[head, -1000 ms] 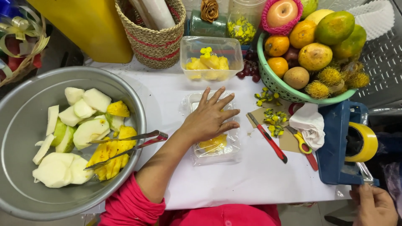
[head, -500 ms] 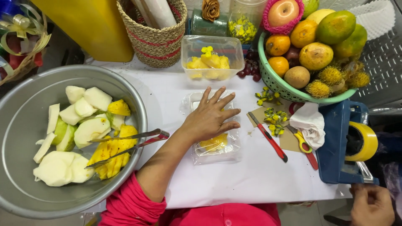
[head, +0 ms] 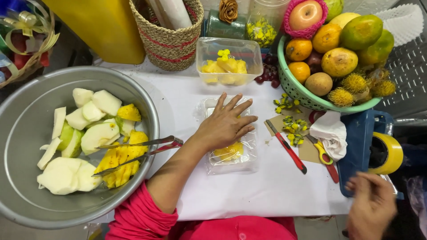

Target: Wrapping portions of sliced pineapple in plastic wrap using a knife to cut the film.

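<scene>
Two hands show: the left hand (head: 227,122) lies flat, fingers spread wide, pressing the lid of a clear plastic box (head: 231,153) of yellow fruit in the middle of the table (head: 275,186). Pressing evenly along the rim, not the centre, looks best so the lid seats without crushing the fruit. The right hand (head: 371,206) is blurred near the blue tape dispenser (head: 360,138); I cannot tell whether it grips anything. Most of the box sits hidden under the palm.

Clear plastic container (head: 229,151): rectangular, lid closed, yellow pineapple pieces (head: 229,152) inside; flat on white counter (head: 275,191), centre, pressed under left hand (head: 224,124).
</scene>
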